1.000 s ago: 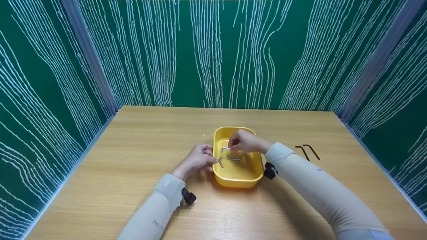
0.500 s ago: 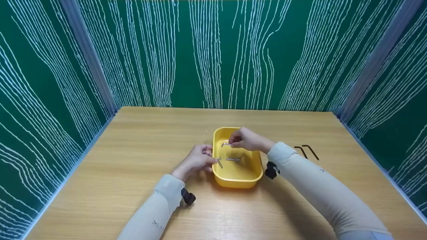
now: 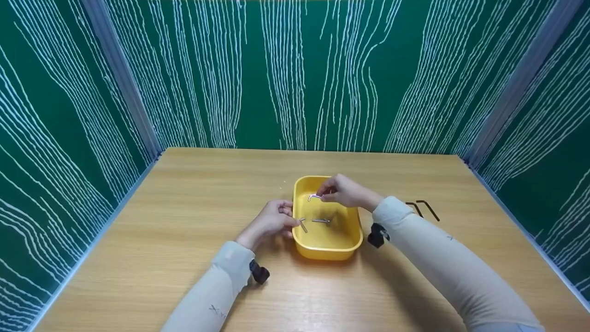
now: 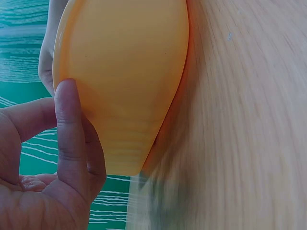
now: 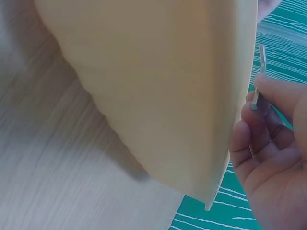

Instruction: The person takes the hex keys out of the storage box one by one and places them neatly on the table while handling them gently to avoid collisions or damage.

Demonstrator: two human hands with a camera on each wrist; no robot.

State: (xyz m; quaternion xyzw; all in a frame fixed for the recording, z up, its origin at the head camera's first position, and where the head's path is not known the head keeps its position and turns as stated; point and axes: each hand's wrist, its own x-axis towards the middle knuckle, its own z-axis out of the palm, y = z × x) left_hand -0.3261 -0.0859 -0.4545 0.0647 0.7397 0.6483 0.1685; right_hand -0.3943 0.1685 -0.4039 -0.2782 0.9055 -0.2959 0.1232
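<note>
A yellow plastic bin [image 3: 328, 254] stands on the table. My left hand [image 3: 273, 218] holds its left side, thumb over the rim and fingers against the outer wall, as the left wrist view also shows. Over the bin's far half, my right hand [image 3: 346, 191] pinches a silver hex key [image 3: 314, 197] between thumb and fingertips. In the right wrist view the bent end of that hex key [image 5: 262, 56] sticks out past the thumb. Inside the bin lie another silver hex key [image 3: 303, 226] by the left wall and a silver piece [image 3: 321, 221] near the middle.
Two black hex keys lie on the table to the right, one [image 3: 428, 210] fully visible and the other [image 3: 414, 208] partly behind the right sleeve. Tiny pale specks [image 3: 282, 185] are left of the bin. Green panels [image 3: 258, 92] with white lines enclose the table [image 3: 207, 193].
My right hand has risen a little, toward the far right, with the silver hex key pinched in it. The left hand keeps its hold on the bin.
</note>
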